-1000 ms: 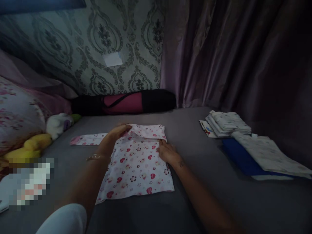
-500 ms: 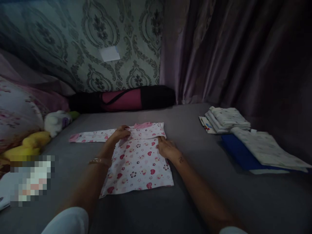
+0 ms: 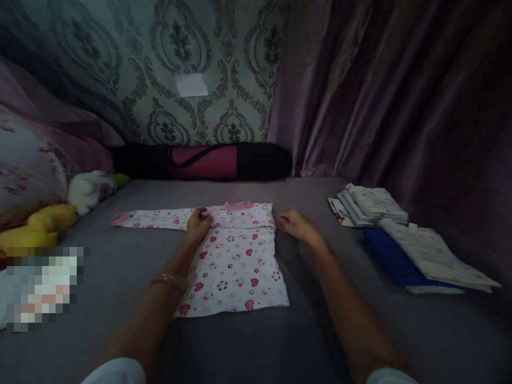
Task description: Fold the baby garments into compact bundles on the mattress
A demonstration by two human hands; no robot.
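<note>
A small white shirt (image 3: 236, 261) with red hearts, flowers and a pink collar lies flat on the grey bed sheet. Its left sleeve (image 3: 156, 218) stretches out to the left and ends in a pink cuff. The other sleeve is folded across the chest, under the collar. At the left shoulder, my left hand (image 3: 198, 226) has its fingers closed in a pinch on the shirt fabric. Just right of the shirt's right edge, my right hand (image 3: 298, 225) is apart from the cloth, fingers curled together with nothing visible in them; it is slightly blurred.
Folded patterned cloths (image 3: 374, 202) are stacked at the right, with another light cloth (image 3: 436, 253) on a blue item (image 3: 386, 256) nearer. Along the wall lies a long black and pink bag (image 3: 208, 161). A white plush toy (image 3: 86, 192) and yellow plush (image 3: 50, 221) sit at the left.
My right hand has let go of the folded sleeve and moved off to the right, its fingers curling. My left hand stays at the left shoulder, its wrist turned. The view has shifted slightly.
</note>
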